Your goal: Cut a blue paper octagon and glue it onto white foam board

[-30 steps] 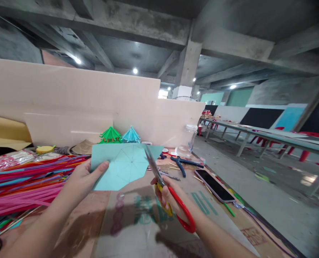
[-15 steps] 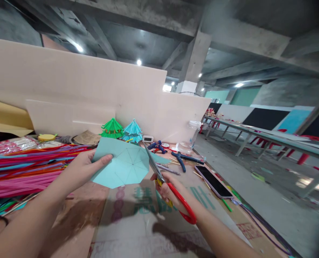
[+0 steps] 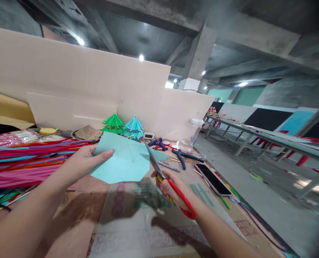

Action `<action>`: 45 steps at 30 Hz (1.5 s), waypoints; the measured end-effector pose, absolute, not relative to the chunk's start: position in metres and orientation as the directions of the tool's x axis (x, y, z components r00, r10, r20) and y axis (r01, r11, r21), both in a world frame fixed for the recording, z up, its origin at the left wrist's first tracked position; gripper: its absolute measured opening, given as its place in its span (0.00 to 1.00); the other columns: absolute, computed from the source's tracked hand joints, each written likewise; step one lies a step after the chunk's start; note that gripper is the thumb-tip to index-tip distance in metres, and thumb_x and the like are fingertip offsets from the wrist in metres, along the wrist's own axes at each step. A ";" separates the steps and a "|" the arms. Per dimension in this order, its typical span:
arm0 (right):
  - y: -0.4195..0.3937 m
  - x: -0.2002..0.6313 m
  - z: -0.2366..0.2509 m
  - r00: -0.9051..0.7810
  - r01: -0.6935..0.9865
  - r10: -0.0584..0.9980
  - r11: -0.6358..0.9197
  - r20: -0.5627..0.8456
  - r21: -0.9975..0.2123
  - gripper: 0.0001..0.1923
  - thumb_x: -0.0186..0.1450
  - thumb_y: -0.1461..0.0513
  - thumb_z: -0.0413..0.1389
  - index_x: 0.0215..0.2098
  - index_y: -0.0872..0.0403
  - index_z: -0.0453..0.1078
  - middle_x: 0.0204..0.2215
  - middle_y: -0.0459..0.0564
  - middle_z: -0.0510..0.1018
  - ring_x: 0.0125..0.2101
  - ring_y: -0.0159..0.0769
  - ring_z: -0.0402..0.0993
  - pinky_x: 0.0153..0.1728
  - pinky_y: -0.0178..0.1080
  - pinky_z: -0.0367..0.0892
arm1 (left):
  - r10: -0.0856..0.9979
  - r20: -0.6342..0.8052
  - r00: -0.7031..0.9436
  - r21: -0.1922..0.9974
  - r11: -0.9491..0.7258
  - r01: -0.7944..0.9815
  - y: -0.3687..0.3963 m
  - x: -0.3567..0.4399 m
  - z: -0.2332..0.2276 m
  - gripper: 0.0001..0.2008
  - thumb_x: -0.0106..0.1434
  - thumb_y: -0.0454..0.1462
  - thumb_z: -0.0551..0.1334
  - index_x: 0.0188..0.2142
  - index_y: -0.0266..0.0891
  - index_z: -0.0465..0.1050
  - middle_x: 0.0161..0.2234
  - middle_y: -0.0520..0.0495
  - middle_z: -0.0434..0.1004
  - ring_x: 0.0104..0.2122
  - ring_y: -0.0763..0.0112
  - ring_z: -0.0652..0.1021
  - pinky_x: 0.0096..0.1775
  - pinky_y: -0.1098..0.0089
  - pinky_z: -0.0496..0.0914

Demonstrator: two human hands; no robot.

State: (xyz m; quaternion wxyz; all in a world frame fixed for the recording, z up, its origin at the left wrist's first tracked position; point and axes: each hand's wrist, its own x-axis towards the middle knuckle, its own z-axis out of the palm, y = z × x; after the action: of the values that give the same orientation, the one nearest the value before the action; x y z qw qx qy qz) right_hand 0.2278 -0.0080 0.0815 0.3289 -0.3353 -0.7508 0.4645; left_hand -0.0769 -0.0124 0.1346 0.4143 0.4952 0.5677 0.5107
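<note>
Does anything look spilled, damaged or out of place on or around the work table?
The floor right of the work table looks littered: a green scrap lies there, as if dropped. I see no spill. The cut edge of the paper isn't odd, with scissors in the right hand.

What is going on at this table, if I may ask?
A person's left hand holds a light-blue sheet marked with thin lines. The right hand holds scissors, their blades at the sheet's right side, a pointed piece of paper showing past them. Behind the sheet stand a green model and a blue model.
</note>
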 end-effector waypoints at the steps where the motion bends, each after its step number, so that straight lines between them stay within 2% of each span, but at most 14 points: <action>1: -0.008 0.228 0.081 -0.561 0.204 0.808 0.346 0.180 -0.916 0.31 0.66 0.36 0.51 0.49 0.52 0.65 0.27 0.43 0.61 0.23 0.29 0.54 0.23 0.34 0.53 | 0.990 0.033 -0.135 0.989 -0.013 0.149 -0.012 -0.079 0.134 0.15 0.56 0.47 0.71 0.25 0.37 0.77 0.17 0.58 0.74 0.16 0.78 0.72 0.19 0.81 0.63; 5: -0.008 0.229 0.082 -0.559 0.221 0.810 0.351 0.177 -0.910 0.32 0.66 0.36 0.50 0.50 0.52 0.65 0.29 0.44 0.63 0.25 0.30 0.56 0.24 0.34 0.54 | 0.999 0.034 -0.040 0.984 -0.027 0.174 -0.007 -0.088 0.131 0.21 0.53 0.52 0.72 0.28 0.36 0.77 0.19 0.56 0.76 0.18 0.74 0.74 0.19 0.79 0.66; 11: -0.011 0.228 0.084 -0.596 0.220 0.788 0.346 0.155 -0.912 0.31 0.66 0.35 0.48 0.50 0.50 0.63 0.30 0.44 0.62 0.25 0.31 0.56 0.25 0.35 0.56 | 0.998 0.049 -0.037 0.984 -0.042 0.173 -0.001 -0.096 0.128 0.27 0.43 0.56 0.75 0.29 0.36 0.77 0.21 0.53 0.77 0.19 0.71 0.75 0.19 0.76 0.67; 17: -0.012 0.234 0.091 -0.634 0.277 0.765 0.367 0.118 -0.888 0.29 0.68 0.37 0.47 0.51 0.49 0.65 0.32 0.45 0.64 0.27 0.33 0.60 0.27 0.36 0.60 | 0.972 0.128 -0.197 0.977 -0.089 0.196 0.002 -0.100 0.130 0.29 0.47 0.57 0.73 0.33 0.33 0.77 0.25 0.51 0.79 0.23 0.71 0.75 0.22 0.76 0.69; 20: -0.011 0.243 0.107 -0.653 0.388 0.757 0.364 0.026 -0.847 0.23 0.67 0.42 0.55 0.47 0.51 0.68 0.32 0.45 0.66 0.29 0.32 0.61 0.29 0.35 0.60 | 0.921 0.205 -0.332 0.966 -0.136 0.221 0.002 -0.105 0.134 0.28 0.54 0.56 0.70 0.39 0.33 0.75 0.28 0.52 0.80 0.26 0.73 0.75 0.25 0.78 0.68; 22: -0.010 0.249 0.115 -0.637 0.442 0.771 0.366 0.001 -0.819 0.18 0.66 0.47 0.59 0.43 0.52 0.69 0.31 0.45 0.67 0.29 0.32 0.61 0.29 0.34 0.59 | 0.907 0.234 -0.351 0.957 -0.151 0.246 0.001 -0.106 0.136 0.27 0.58 0.55 0.68 0.41 0.33 0.74 0.29 0.52 0.80 0.27 0.73 0.75 0.26 0.79 0.67; 24: -0.009 0.250 0.119 -0.571 0.406 0.816 0.379 0.093 -0.831 0.15 0.67 0.51 0.59 0.43 0.52 0.69 0.31 0.44 0.67 0.28 0.31 0.62 0.28 0.34 0.60 | 0.939 0.216 -0.268 0.953 -0.143 0.266 0.001 -0.104 0.134 0.26 0.57 0.55 0.68 0.40 0.33 0.75 0.28 0.51 0.80 0.26 0.71 0.75 0.25 0.77 0.68; 27: -0.009 0.244 0.116 -0.367 0.271 0.864 0.453 0.344 -0.849 0.13 0.67 0.54 0.58 0.46 0.50 0.65 0.32 0.46 0.70 0.30 0.33 0.67 0.31 0.36 0.64 | 0.992 0.125 -0.005 0.948 -0.118 0.296 0.002 -0.092 0.125 0.25 0.53 0.56 0.70 0.35 0.36 0.78 0.26 0.49 0.80 0.24 0.65 0.77 0.24 0.71 0.71; 29: -0.009 0.238 0.112 -0.250 0.255 0.839 0.538 0.483 -0.803 0.13 0.66 0.57 0.59 0.47 0.49 0.64 0.37 0.48 0.74 0.36 0.37 0.72 0.37 0.39 0.68 | 0.984 0.074 0.160 0.937 -0.124 0.327 0.002 -0.080 0.117 0.22 0.51 0.55 0.70 0.32 0.39 0.79 0.25 0.49 0.81 0.23 0.63 0.78 0.24 0.70 0.72; 31: -0.010 0.231 0.107 -0.231 0.303 0.800 0.600 0.554 -0.740 0.14 0.65 0.59 0.60 0.48 0.48 0.66 0.42 0.51 0.76 0.43 0.40 0.74 0.45 0.43 0.69 | 0.960 0.046 0.276 0.923 -0.147 0.355 0.001 -0.068 0.109 0.19 0.52 0.54 0.70 0.30 0.41 0.80 0.25 0.50 0.80 0.23 0.63 0.78 0.24 0.71 0.72; 33: -0.011 0.225 0.101 -0.276 0.353 0.784 0.621 0.556 -0.700 0.15 0.64 0.59 0.61 0.48 0.49 0.68 0.46 0.53 0.78 0.47 0.42 0.75 0.50 0.46 0.68 | 0.936 0.042 0.349 0.913 -0.178 0.368 -0.002 -0.058 0.103 0.17 0.54 0.53 0.69 0.30 0.42 0.80 0.26 0.50 0.80 0.24 0.64 0.78 0.24 0.72 0.71; 36: -0.012 0.216 0.090 -0.344 0.359 0.782 0.621 0.520 -0.697 0.16 0.63 0.61 0.59 0.49 0.51 0.69 0.48 0.54 0.79 0.47 0.43 0.76 0.51 0.47 0.68 | 0.919 0.079 0.385 0.901 -0.231 0.366 -0.004 -0.050 0.101 0.16 0.56 0.52 0.68 0.31 0.43 0.81 0.28 0.51 0.81 0.27 0.64 0.79 0.27 0.72 0.71; 41: -0.009 0.210 0.081 -0.280 0.213 0.842 0.523 0.462 -0.825 0.16 0.60 0.65 0.58 0.47 0.50 0.67 0.40 0.49 0.79 0.39 0.38 0.76 0.41 0.40 0.71 | 0.952 0.185 0.245 0.897 -0.265 0.353 0.001 -0.049 0.104 0.23 0.58 0.57 0.64 0.39 0.41 0.79 0.30 0.48 0.81 0.26 0.66 0.77 0.25 0.72 0.68; 45: -0.007 0.215 0.088 -0.173 0.106 0.850 0.519 0.498 -0.848 0.14 0.61 0.63 0.59 0.45 0.48 0.65 0.42 0.48 0.75 0.40 0.37 0.73 0.41 0.38 0.69 | 0.944 0.192 0.268 0.898 -0.280 0.341 -0.001 -0.037 0.099 0.26 0.54 0.61 0.62 0.26 0.40 0.75 0.22 0.46 0.78 0.22 0.64 0.76 0.25 0.69 0.70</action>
State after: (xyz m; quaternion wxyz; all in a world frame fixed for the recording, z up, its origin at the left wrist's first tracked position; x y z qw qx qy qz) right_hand 0.2148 -0.0065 0.0879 0.5400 -0.3495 -0.6839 0.3442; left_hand -0.0370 -0.0011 0.0990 0.3847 0.6972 0.4607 0.3921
